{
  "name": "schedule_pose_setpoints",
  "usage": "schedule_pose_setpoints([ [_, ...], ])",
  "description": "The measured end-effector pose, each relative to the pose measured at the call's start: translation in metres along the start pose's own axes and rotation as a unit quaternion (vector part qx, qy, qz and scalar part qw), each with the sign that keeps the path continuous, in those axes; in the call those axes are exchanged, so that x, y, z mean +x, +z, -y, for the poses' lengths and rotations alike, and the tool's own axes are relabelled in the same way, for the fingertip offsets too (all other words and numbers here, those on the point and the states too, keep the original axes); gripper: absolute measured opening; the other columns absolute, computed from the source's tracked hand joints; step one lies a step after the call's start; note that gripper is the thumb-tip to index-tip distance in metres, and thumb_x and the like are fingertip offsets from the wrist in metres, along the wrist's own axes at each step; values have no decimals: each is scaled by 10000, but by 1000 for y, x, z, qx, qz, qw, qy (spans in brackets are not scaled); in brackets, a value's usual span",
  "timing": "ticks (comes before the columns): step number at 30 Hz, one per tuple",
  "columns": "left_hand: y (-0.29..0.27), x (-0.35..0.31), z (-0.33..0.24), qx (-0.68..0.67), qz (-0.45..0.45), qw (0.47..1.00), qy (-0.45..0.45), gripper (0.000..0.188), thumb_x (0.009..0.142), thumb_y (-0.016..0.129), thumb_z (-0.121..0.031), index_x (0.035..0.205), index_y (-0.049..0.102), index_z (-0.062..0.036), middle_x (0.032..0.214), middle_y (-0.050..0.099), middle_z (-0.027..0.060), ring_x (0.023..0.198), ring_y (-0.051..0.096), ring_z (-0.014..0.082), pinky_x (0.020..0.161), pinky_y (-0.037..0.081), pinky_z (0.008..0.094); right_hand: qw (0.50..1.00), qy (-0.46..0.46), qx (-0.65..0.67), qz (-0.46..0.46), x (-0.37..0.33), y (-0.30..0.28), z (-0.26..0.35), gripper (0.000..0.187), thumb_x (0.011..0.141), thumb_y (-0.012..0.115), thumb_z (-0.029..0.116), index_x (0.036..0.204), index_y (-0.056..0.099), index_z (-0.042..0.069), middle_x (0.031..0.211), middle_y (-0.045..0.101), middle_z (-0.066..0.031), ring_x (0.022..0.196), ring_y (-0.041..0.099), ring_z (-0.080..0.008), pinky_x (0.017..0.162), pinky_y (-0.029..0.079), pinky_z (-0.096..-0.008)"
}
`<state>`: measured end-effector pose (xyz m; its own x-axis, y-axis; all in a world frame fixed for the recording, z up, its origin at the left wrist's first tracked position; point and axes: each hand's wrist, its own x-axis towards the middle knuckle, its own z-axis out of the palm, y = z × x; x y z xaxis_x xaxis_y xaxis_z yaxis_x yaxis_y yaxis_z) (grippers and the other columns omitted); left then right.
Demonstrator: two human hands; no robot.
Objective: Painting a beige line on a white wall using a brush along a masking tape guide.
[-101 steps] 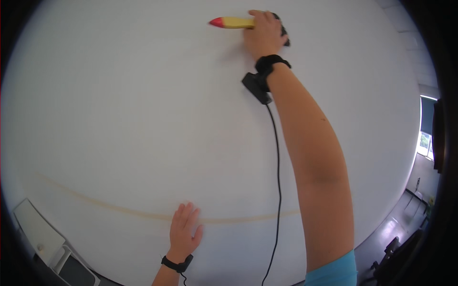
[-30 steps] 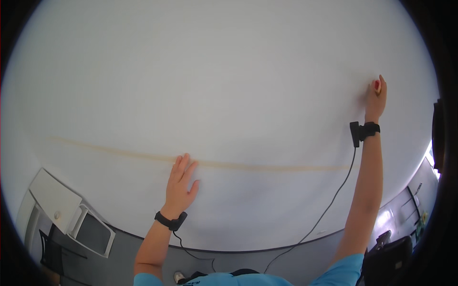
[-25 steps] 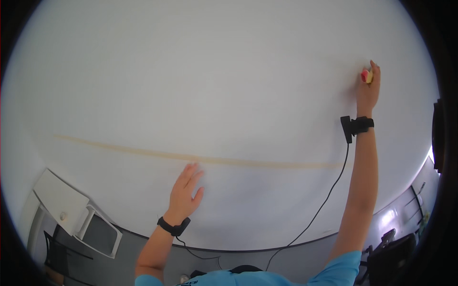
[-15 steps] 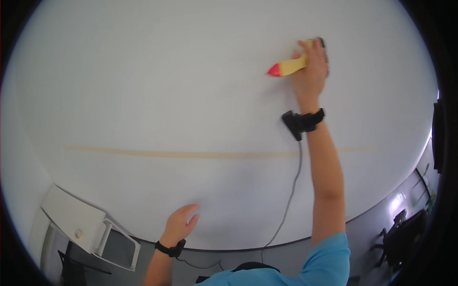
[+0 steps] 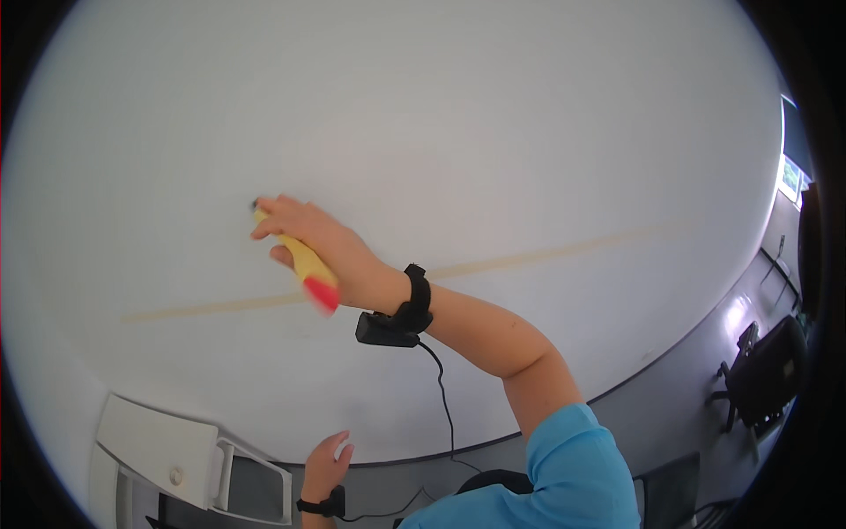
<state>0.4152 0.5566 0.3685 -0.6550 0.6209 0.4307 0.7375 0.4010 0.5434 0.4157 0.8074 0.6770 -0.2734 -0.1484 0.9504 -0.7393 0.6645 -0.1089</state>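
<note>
My right hand [image 5: 330, 242] is closed around the yellow handle of what looks like a paintbrush [image 5: 304, 256]. The handle ends in a red tip, which points down toward my wrist. Beyond my fingers a small dark end shows at the white wall [image 5: 493, 150]; most of the brush head is hidden behind my hand. Lower down, my left hand [image 5: 326, 467] holds nothing, its thumb apart from its fingers, near the wall's bottom edge.
A tan strip [image 5: 520, 257] runs across the wall. At lower left stands a white cabinet [image 5: 154, 445] with a framed part [image 5: 256, 480] beside it. A black office chair [image 5: 762, 379] is at right. A cable [image 5: 445, 397] hangs from the black device on my right wrist.
My right hand has swept from the upper right of the wall to the left and down, carrying the paintbrush. My left hand sits a little lower in view, still holding nothing.
</note>
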Motion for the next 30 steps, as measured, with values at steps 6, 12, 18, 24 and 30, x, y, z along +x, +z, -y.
schedule_pose_setpoints([
  [6, 37, -27, 14, -45, 11, 995, -84, 248, 879, 619, -154, 1084, 641, -17, 1002, 692, 121, 902, 670, 227, 697, 514, 293, 968, 58, 213, 120, 0, -73, -26, 355, 969, 520, 156, 1319, 500, 95, 1385, 496, -88, 1279, 443, -206, 1055, 362, -332],
  [12, 82, -31, 4, -123, -7, 980, -158, 219, 880, 623, -173, 1031, 654, -18, 975, 692, 133, 893, 668, 248, 720, 519, 321, 952, 236, 196, 0, -40, -211, -58, 375, 945, 581, 215, 1304, 525, 123, 1310, 534, -18, 1165, 474, -125, 970, 398, -285],
  [18, 140, -38, -11, -149, 33, 971, -182, 276, 892, 613, -232, 1066, 649, -20, 931, 686, 153, 876, 665, 266, 783, 506, 328, 958, 204, 174, -105, -102, -331, -70, 360, 952, 539, 134, 1301, 481, 67, 1409, 466, -54, 1273, 425, -155, 1047, 360, -305],
  [24, 175, -34, -15, -87, 76, 986, -116, 273, 877, 613, -217, 1055, 643, -12, 981, 679, 166, 914, 657, 307, 804, 507, 372, 940, 193, 151, -235, -153, -442, -69, 392, 963, 517, 117, 1341, 425, 68, 1417, 440, -77, 1283, 426, -181, 1061, 363, -336],
  [30, 200, -12, -39, -128, 140, 978, -90, 312, 876, 610, -249, 1100, 626, -32, 1013, 672, 164, 958, 637, 329, 822, 498, 388, 907, 199, 22, -371, -203, -511, -67, 420, 967, 529, 163, 1359, 411, 71, 1319, 490, -85, 1215, 481, -176, 1006, 408, -323],
])
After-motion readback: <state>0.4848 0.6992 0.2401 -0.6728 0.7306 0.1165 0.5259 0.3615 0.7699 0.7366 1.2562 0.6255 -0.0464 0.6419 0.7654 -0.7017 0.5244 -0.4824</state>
